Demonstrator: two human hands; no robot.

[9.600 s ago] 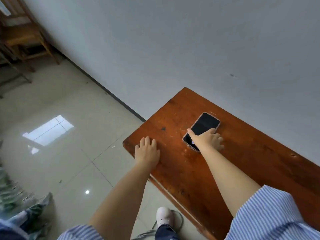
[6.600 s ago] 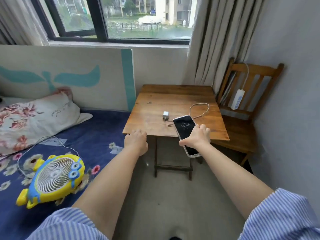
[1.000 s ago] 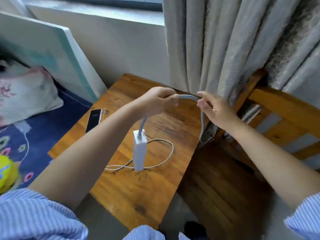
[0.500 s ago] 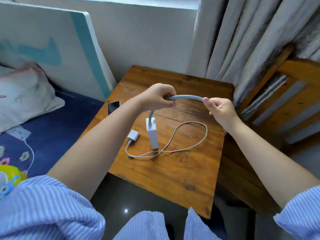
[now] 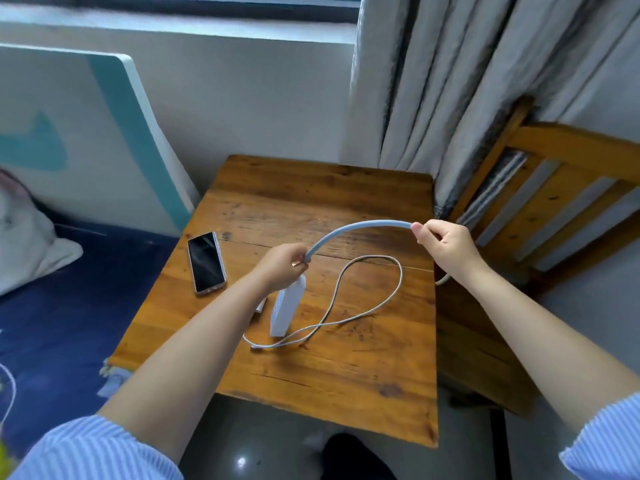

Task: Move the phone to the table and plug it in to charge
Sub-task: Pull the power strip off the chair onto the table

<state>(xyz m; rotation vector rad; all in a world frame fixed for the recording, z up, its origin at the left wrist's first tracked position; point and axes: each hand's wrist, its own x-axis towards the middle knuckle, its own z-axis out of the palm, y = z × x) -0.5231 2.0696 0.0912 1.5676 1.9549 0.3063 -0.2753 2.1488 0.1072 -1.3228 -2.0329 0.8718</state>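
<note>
The black phone (image 5: pixel 206 262) lies face up near the left edge of the wooden table (image 5: pixel 346 386), with nothing plugged into it. My left hand (image 5: pixel 284 267) grips a thick pale blue cord (image 5: pixel 360 227) just above the white power strip (image 5: pixel 287 309), which hangs upright touching the table. My right hand (image 5: pixel 444 247) pinches the same cord farther along, so it arches between both hands. A thin white charging cable (image 5: pixel 363 308) lies looped on the table. A small white charger plug (image 5: pixel 261 305) shows partly behind my left forearm.
A wooden chair (image 5: pixel 540 209) stands right of the table, against grey curtains (image 5: pixel 450 81). A bed with a blue sheet (image 5: pixel 62 306) and a pillow (image 5: pixel 24 244) lies to the left. A white and teal board (image 5: pixel 86 133) leans on the wall.
The phone went from the red table to this wooden table. Over the last second both hands moved apart along the blue cord and lowered, with the power strip now resting on the table.
</note>
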